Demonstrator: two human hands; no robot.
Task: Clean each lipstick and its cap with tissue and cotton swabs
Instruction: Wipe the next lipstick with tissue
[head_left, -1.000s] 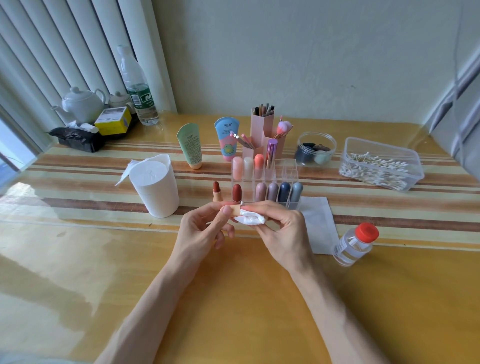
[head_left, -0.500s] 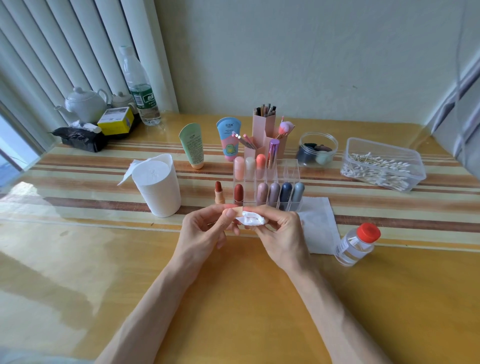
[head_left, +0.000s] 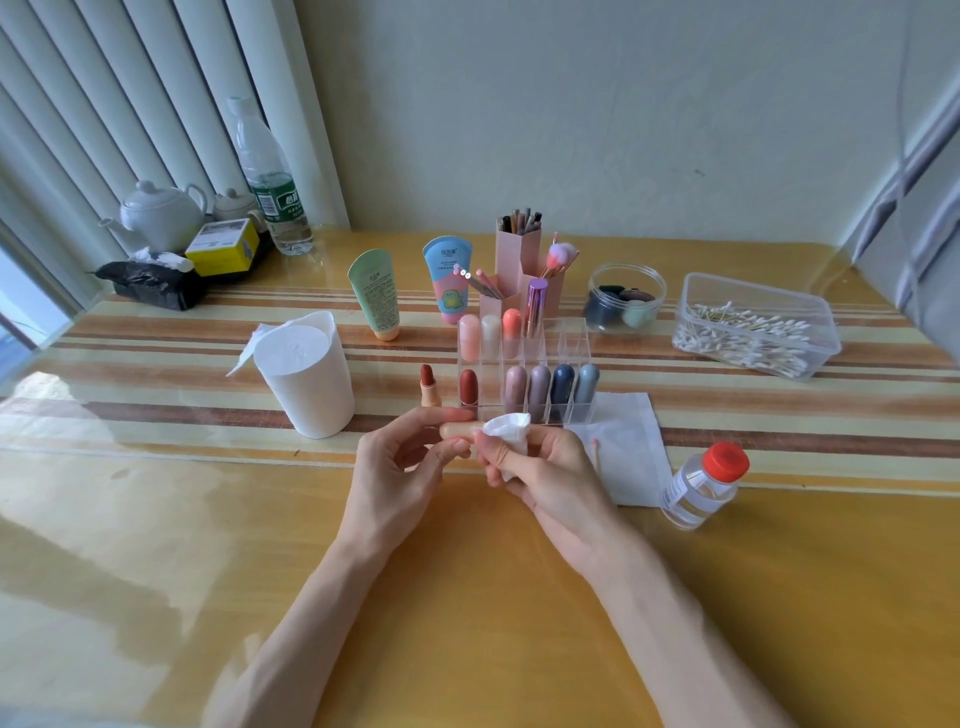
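My left hand (head_left: 400, 462) pinches a peach lipstick cap (head_left: 457, 430), held sideways just above the table. A crumpled white tissue (head_left: 510, 429) is gripped in my right hand (head_left: 540, 467) and pressed against the cap's open end. An uncapped red lipstick (head_left: 429, 384) stands upright on the table beside the clear acrylic organizer (head_left: 571, 410), which holds several capped lipsticks. A used cotton swab (head_left: 597, 453) lies on a flat tissue (head_left: 631, 447) to the right.
A white tissue canister (head_left: 311, 376) stands left of my hands. A clear tub of cotton swabs (head_left: 753, 325) is at the back right, a red-capped bottle (head_left: 704, 483) near right. Tubes, brush holders and a sponge jar (head_left: 626, 304) stand behind the organizer.
My hands stay in place in front of the organizer. The tissue has shifted slightly against the cap as my right fingers work it.
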